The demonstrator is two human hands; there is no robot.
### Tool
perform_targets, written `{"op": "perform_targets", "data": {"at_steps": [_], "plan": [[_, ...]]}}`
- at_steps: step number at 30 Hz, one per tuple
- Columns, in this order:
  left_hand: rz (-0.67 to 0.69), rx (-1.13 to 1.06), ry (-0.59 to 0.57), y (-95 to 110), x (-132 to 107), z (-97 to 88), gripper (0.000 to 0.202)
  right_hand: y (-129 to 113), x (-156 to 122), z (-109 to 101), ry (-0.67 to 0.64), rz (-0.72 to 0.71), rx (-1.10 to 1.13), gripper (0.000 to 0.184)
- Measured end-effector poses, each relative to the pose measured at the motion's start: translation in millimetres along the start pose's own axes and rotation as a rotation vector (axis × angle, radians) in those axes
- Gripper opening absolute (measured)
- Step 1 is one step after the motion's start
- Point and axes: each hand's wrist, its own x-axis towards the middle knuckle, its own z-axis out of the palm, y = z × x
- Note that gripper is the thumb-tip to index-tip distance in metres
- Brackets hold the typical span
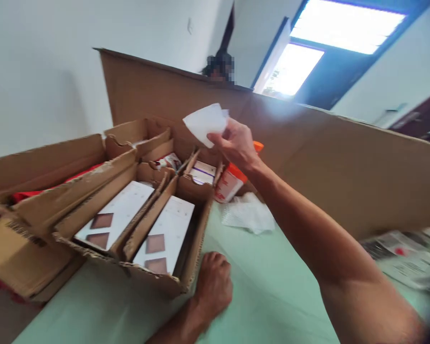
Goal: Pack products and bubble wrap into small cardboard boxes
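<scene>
My right hand (236,141) is raised over the table, thumb and fingers pinching a few thin white sheets (205,123) that look like paper or soft packing. Below it, my left hand (215,277) rests curled in a fist on the pale green tabletop (258,286), just right of a cardboard box. Inside that divided cardboard box (150,272) lie two white printed boxes (166,229) with brown squares on them. Smaller cartons (202,172) sit in a compartment farther back. The palm of my left hand is hidden.
Behind stands a tall cardboard panel (301,143). An orange-and-white packet (231,181) and bubble wrap (249,212) lie beyond the box. Blurred packages (404,258) are at the right. Another cardboard box (75,181) holds something red. A person's head (220,67) shows above the panel.
</scene>
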Motion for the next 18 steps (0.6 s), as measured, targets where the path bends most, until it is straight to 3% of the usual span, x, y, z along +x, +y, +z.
{"op": "perform_targets", "data": {"at_steps": [2,4,6,8,9,11,14,18], "plan": [[-0.005,0.004,0.003,1.0,-1.8,-1.1,0.015,16.9,-54.9,-33.3,0.174,0.046,0.030,0.034],[0.001,-0.007,0.013,1.6,-3.3,-1.4,0.017,38.2,-110.4,-53.2,0.280,0.105,0.010,0.034],[0.015,-0.019,0.033,2.1,-4.8,-1.7,0.021,67.2,-154.1,-58.9,0.359,0.167,-0.050,0.034],[0.029,-0.016,0.051,2.8,-5.9,-2.4,0.022,100.4,-180.9,-52.5,0.371,0.277,-0.205,0.033],[0.034,-0.012,0.060,3.2,-6.3,-2.8,0.023,116.4,-189.0,-46.0,0.292,0.336,-0.303,0.034],[0.039,-0.010,0.078,3.8,-6.7,-3.4,0.024,143.4,-199.3,-29.3,-0.001,0.419,-0.459,0.044],[0.038,-0.020,0.088,3.6,-6.9,-3.3,0.026,167.7,-210.8,-2.8,-0.390,0.431,-0.483,0.063],[0.034,-0.029,0.074,1.5,-6.1,-3.1,0.027,177.7,-222.4,17.4,-0.483,0.426,-0.419,0.066]]}}
